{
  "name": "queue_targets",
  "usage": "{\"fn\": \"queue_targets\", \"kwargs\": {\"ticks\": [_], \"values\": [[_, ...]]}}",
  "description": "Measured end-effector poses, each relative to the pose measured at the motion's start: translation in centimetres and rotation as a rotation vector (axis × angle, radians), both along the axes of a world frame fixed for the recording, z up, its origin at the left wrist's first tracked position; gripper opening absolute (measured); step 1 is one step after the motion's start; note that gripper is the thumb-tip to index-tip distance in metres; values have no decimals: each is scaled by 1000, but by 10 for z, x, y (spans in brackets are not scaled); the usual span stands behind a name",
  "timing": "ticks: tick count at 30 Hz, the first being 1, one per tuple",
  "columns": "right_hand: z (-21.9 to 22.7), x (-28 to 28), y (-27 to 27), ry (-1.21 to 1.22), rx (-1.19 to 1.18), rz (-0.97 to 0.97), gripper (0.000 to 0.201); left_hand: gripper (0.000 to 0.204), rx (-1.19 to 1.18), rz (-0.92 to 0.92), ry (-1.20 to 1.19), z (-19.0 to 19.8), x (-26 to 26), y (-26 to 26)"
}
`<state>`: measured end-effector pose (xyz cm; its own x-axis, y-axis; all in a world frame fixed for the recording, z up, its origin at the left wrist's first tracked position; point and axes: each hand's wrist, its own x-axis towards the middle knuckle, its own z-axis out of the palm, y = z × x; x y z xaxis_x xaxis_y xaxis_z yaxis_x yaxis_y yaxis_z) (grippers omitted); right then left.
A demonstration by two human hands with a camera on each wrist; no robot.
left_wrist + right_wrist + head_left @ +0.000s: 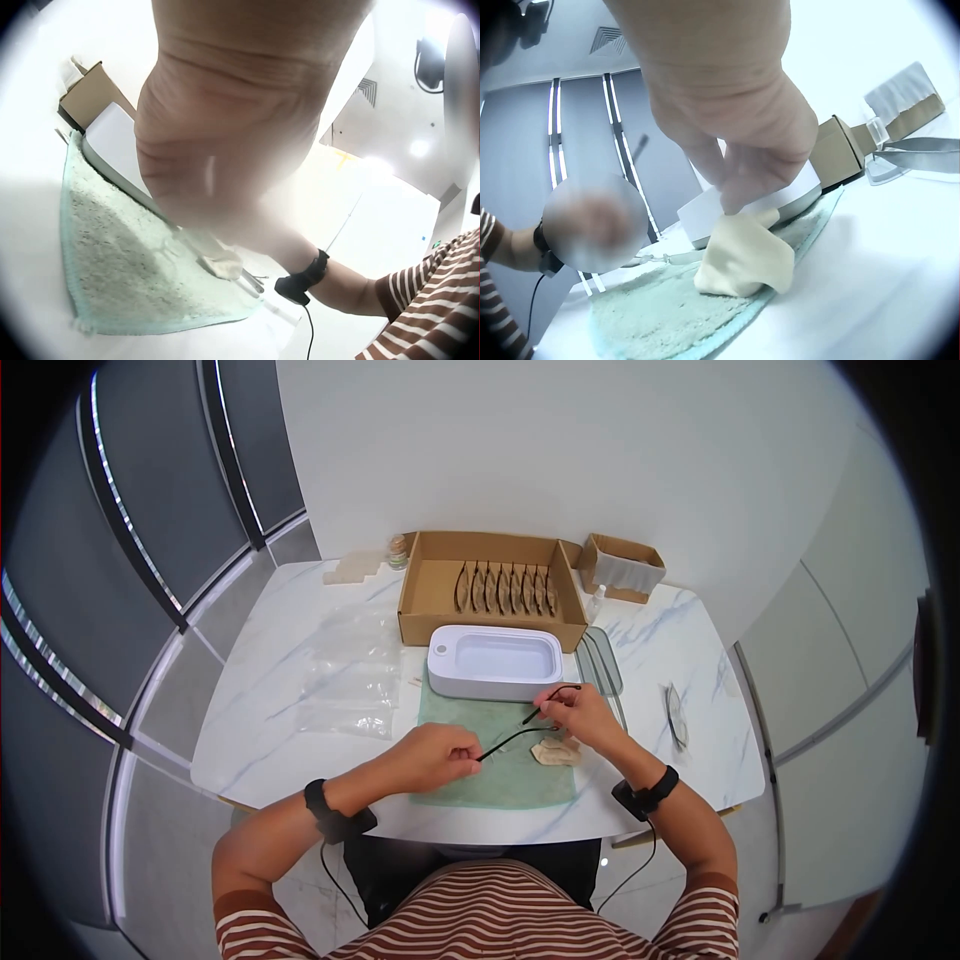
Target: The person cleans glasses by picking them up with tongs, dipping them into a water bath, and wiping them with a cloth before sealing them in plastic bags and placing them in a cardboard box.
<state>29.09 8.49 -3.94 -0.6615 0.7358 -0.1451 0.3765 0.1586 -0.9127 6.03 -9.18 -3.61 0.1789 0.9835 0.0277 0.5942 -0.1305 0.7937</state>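
Both hands hold a pair of dark-framed eyeglasses [512,741] over the green towel [470,785]. My left hand [445,756] pinches the end of one dark temple arm between thumb and fingers. On the other side, my right hand [577,713] grips the second temple, whose tip sticks out past the fingers. In both wrist views the lenses are largely hidden. A crumpled beige cloth [744,256] lies on the towel just below the right hand. Behind the hands stands a white ultrasonic cleaner [496,686], its basin uncovered.
A cardboard box [425,585] with a row of glasses stands behind the cleaner, with a smaller box [610,560] and spray bottle [597,603] to its right. Clear plastic bags [345,685] lie left. More eyeglasses [676,716] and a grey-rimmed lid [603,660] lie right.
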Motion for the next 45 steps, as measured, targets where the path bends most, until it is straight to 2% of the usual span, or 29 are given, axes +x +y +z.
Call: {"fn": "queue_targets", "kwargs": {"ticks": [6,10,12,13,15,16,18,24,28,30,33,38,41,45], "values": [[-8,8,4,-50,-44,-5,20,16,117,16,-224,41,17,-7],[-5,18,-1,-96,59,50,22,16,148,32,-191,58,21,-7],[5,27,-12,-148,433,97,24,17,120,39,-244,63,21,-5],[11,32,-17,-149,434,98,24,17,122,39,-246,65,21,-5],[17,41,-25,-268,568,239,32,18,80,52,-277,67,20,-4],[16,45,-27,-270,568,233,32,18,79,46,-276,67,19,-3],[12,53,-31,-243,686,387,29,17,87,38,-250,67,19,-2],[-6,55,-30,-248,867,493,33,16,71,29,-260,71,25,-4],[0,52,-32,-169,857,455,35,16,91,56,-233,73,27,-7],[14,46,-42,27,874,313,36,16,95,68,-237,70,28,-6],[27,33,-57,106,893,276,30,16,45,57,-203,71,30,-5],[2,16,-67,122,976,327,27,16,73,14,-255,71,38,-3],[-5,11,-70,21,1000,350,25,16,80,6,-261,70,41,-5],[-5,13,-66,-121,1080,287,23,17,57,23,-224,74,39,-10]]}}
